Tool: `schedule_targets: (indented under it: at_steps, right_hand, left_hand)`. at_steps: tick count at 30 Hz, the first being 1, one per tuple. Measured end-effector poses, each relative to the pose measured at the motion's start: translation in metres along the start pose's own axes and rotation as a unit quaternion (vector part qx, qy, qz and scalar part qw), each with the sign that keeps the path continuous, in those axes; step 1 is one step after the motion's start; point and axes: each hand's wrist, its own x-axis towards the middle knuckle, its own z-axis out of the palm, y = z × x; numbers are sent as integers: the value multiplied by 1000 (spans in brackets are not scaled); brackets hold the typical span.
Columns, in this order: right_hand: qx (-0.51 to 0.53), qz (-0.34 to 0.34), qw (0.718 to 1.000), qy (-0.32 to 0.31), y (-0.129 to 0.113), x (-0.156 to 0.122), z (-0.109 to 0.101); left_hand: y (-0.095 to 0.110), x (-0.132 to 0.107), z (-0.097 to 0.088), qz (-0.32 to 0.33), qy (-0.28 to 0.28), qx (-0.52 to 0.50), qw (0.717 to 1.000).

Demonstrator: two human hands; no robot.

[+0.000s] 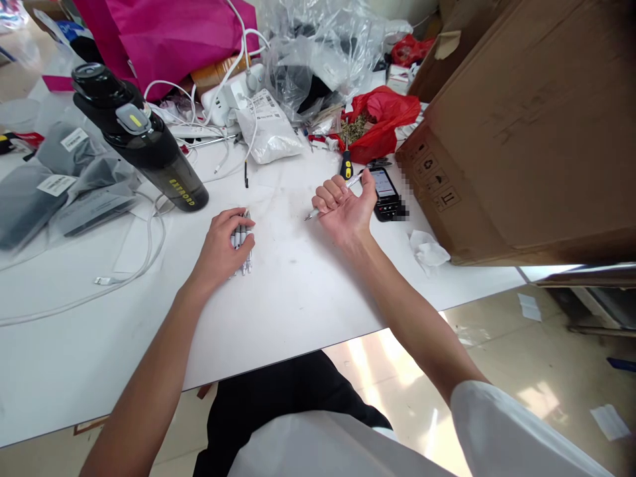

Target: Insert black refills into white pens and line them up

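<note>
My left hand rests on the white table with its fingers curled over a bundle of several white pens. My right hand lies palm up a little to the right, fingers bent, with a single white pen held across the palm between thumb and fingers. The pen's tip sticks out to the left of the hand.
A black water bottle leans at the left. A phone and a big cardboard box sit to the right, a crumpled tissue beside them. Cables, grey packets, plastic bags and a red bag crowd the back.
</note>
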Motion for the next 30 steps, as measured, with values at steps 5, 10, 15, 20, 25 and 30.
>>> schedule_targets:
  at_steps: [5, 10, 15, 20, 25, 30]
  right_hand:
    - [-96, -41, 994, -23, 1, 4, 0]
    - [-250, -86, 961, -85, 11, 14, -4]
    - [-433, -184, 872, -137, 28, 15, -14]
    - [-643, -317, 627, -305, 39, 3, -28]
    - [-728, -275, 486, -398, 49, -7, -40]
    - [-740, -247, 457, -427, 56, -13, -41]
  left_hand:
    - [0, -1, -1, 9, -17, 4, 1000]
    - [-3, -1, 1, 24, -15, 11, 1000]
    - [-4, -2, 9, 29, 8, 12, 999]
    - [-2, -4, 17, 20, 39, 24, 999]
    - [-3, -5, 21, 15, 43, 26, 999]
    - [-6, -5, 21, 14, 43, 27, 999]
